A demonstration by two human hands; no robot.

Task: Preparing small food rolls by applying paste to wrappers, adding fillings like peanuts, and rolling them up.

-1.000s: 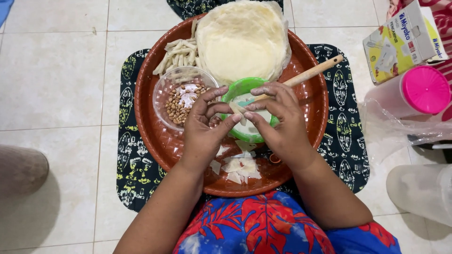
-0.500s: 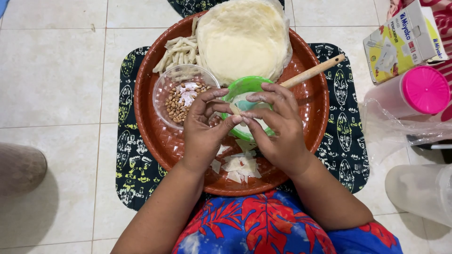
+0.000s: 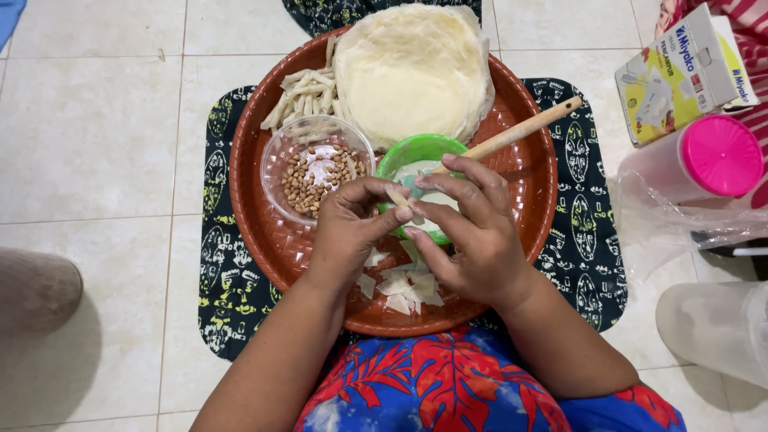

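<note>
Two hands meeting over the middle of a round reddish-brown woven tray (image 3: 264,232), pinching one small pale pastry piece (image 3: 398,198) between them. Left hand (image 3: 348,232) closing thumb and fingers tightly on the piece's near end; right hand (image 3: 472,232) curling its fingertips around the other end, apparently rolling or folding it. Piece being held just above the near rim of a green bowl (image 3: 400,156) holding white paste, with a wooden spoon handle (image 3: 520,130) sticking out toward the upper right. Sitting just left of the green bowl, a clear bowl of peanuts (image 3: 308,180). Lying behind that, a small heap of finished rolled sticks (image 3: 300,100), suggesting a modest share already done. Resting at the far side of the tray, a thick stack of pale round wrappers (image 3: 412,68), so seemingly much remaining. Scattered under the wrists, several cut wrapper scraps (image 3: 400,284) waiting. Lying beneath the tray, a black patterned mat (image 3: 224,280) on a tiled floor (image 3: 96,144). Standing at the right, a container with a pink lid (image 3: 720,156) and a cardboard box (image 3: 680,76).
</note>
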